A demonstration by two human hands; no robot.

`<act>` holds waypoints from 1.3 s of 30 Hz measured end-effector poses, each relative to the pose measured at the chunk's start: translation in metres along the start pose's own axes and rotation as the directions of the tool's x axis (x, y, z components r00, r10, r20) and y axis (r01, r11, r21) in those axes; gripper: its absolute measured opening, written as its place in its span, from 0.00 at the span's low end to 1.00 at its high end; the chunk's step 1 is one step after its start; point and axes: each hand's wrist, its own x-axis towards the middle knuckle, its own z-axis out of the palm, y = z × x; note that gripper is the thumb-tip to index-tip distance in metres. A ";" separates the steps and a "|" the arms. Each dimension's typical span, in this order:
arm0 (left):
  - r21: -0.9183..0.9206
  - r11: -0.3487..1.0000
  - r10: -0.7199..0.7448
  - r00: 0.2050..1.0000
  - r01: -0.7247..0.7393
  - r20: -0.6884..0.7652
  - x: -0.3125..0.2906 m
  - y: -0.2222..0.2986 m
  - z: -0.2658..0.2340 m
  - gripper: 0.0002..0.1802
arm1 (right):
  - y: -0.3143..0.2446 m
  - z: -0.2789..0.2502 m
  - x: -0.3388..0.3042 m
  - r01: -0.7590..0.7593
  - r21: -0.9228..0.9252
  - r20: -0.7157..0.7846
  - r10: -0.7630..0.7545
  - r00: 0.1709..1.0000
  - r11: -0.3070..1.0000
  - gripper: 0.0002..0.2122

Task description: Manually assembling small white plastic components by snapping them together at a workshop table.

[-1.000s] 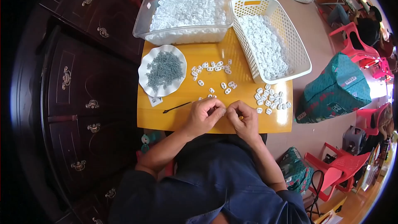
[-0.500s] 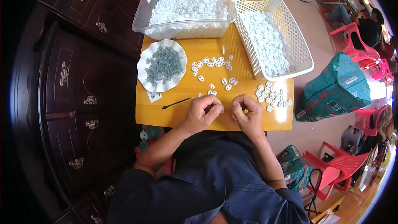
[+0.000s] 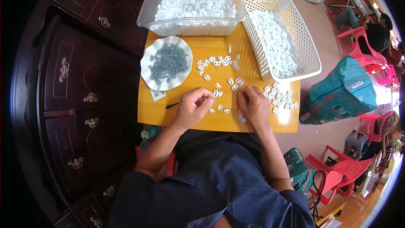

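Observation:
My left hand [image 3: 195, 106] is over the front of the yellow table, thumb and fingertips pinched together; whatever sits between them is too small to make out. To its right, my right hand [image 3: 255, 109] is lowered to the tabletop with its fingers curled inward and their tips partly hidden. Below the right fingers lie some small white pieces [image 3: 241, 118]. Two loose white two-holed pieces [image 3: 226, 111] lie between the hands. Farther back is a scattered group of white oval pieces [image 3: 217, 63]. A thin black tool [image 3: 171, 105] is partly covered by my left hand.
A scalloped white plate [image 3: 147, 72] holds small grey screw-like pieces. Behind stand a clear plastic bin [image 3: 194, 28] and a cream perforated basket [image 3: 310, 55], both with white pieces. More white pieces [image 3: 278, 98] lie at right. A teal bag [image 3: 337, 93] stands beside the table [image 3: 168, 118].
My hands have moved apart: the left has shifted left, and the right has turned down onto the table by the white pieces. Small white pieces between them now show.

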 end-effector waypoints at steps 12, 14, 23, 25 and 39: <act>0.014 1.000 0.008 1.000 -0.008 -0.001 0.001 -0.001 -0.001 0.04 | 0.006 -0.007 0.031 -0.017 0.062 -0.052 0.020 0.998 0.998 0.05; 0.015 1.000 0.006 1.000 -0.006 0.000 0.002 -0.001 -0.001 0.04 | 0.009 -0.003 0.033 0.026 0.042 -0.062 -0.023 0.998 0.999 0.06; 0.020 1.000 -0.017 1.000 0.017 0.012 -0.001 -0.004 -0.003 0.04 | 0.010 0.001 0.038 0.035 0.015 0.008 -0.035 0.999 0.999 0.05; 0.016 1.000 -0.020 1.000 0.020 0.012 -0.001 -0.003 -0.002 0.04 | 0.010 0.002 0.038 0.022 0.004 0.021 -0.022 1.000 1.000 0.04; -0.011 0.999 0.040 0.997 -0.040 0.067 0.012 0.024 0.021 0.02 | -0.021 -0.027 -0.004 -0.421 0.742 0.305 0.296 0.905 0.521 0.02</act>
